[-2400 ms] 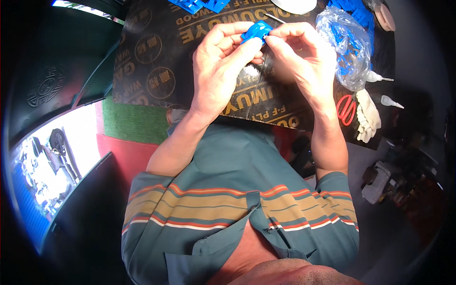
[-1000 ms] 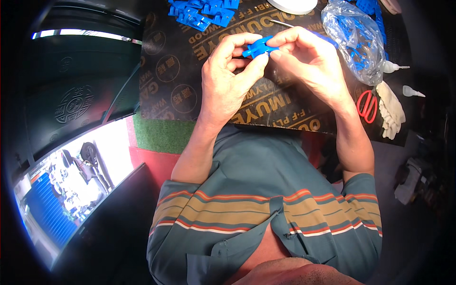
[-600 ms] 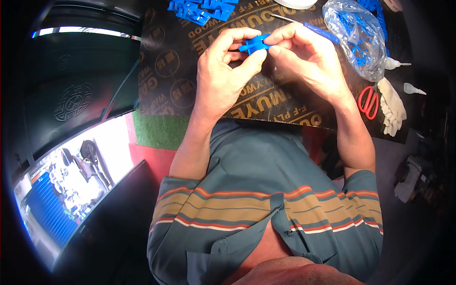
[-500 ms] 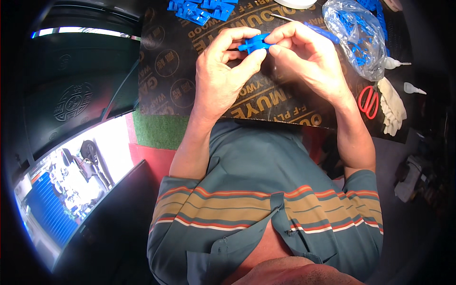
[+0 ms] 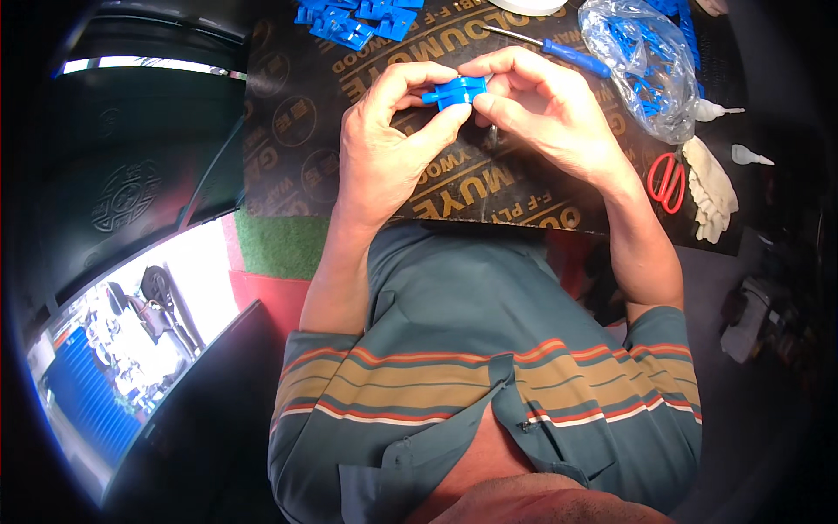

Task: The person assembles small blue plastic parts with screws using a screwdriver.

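Observation:
Over the dark printed board, a small blue plastic part (image 5: 456, 92) with a short peg on its left end is held between both hands. My left hand (image 5: 384, 144) is closed on it, index finger along the far side and thumb on the near side. With thumb and fingertips, my right hand (image 5: 554, 113) pinches the part's right end. The right fingers hide some of that end, and I cannot make out whether a smaller piece is between them. Beyond the right hand lies a screwdriver (image 5: 576, 58) with a blue handle.
Several similar blue parts (image 5: 371, 19) lie at the far left of the board (image 5: 305, 179). To the right are a clear bag (image 5: 642, 74) of blue pieces, red-handled scissors (image 5: 667, 183), a pale glove (image 5: 710, 188) and two white nozzle tips (image 5: 751, 156). A white round object (image 5: 528, 4) sits at the far edge.
The right fingertips have shifted along the blue part, showing more of its top. The whole scene sits slightly left and the screwdriver handle shows more fully.

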`<state>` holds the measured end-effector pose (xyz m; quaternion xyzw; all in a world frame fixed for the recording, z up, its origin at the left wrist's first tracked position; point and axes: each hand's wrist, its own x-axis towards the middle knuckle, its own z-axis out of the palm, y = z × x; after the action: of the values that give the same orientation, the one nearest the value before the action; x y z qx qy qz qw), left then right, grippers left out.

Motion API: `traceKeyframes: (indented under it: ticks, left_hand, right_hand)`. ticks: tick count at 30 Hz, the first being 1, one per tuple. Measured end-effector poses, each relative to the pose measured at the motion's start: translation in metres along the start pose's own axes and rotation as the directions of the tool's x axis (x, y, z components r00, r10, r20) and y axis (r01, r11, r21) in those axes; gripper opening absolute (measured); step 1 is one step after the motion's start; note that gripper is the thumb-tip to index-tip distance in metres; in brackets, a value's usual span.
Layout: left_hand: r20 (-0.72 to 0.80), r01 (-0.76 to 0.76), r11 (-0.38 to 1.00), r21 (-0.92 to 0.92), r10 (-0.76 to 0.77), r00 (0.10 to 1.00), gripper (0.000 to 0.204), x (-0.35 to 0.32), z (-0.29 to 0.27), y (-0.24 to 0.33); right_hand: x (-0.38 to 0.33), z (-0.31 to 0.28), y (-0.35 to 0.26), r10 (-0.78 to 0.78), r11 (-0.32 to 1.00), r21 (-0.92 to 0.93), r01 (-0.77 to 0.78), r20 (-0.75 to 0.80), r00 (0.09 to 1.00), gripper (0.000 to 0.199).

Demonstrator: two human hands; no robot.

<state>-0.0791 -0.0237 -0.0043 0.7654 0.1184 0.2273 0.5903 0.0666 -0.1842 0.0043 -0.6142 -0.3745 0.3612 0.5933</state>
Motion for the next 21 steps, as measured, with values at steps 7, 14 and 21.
traceKeyframes:
  ticks: [7, 14, 21]
  left_hand:
    - [0.022, -0.005, 0.999, -0.032, 0.005, 1.000, 0.044, -0.002, -0.003, 0.003]
    - [0.092, -0.047, 0.999, 0.010, 0.045, 0.995, 0.055, -0.006, -0.010, 0.003]
    - [0.157, -0.062, 0.995, 0.075, 0.049, 0.986, 0.053, -0.005, -0.020, 0.007]
  right_hand:
    - [0.001, 0.000, -0.001, 0.011, 1.000, -0.010, -0.011, 0.011, 1.000, 0.026]
    - [0.001, 0.000, -0.003, -0.090, 0.984, -0.148, 0.096, 0.044, 0.995, 0.023]
    - [0.002, -0.003, 0.000, -0.145, 0.961, -0.220, 0.166, 0.108, 0.983, 0.022]
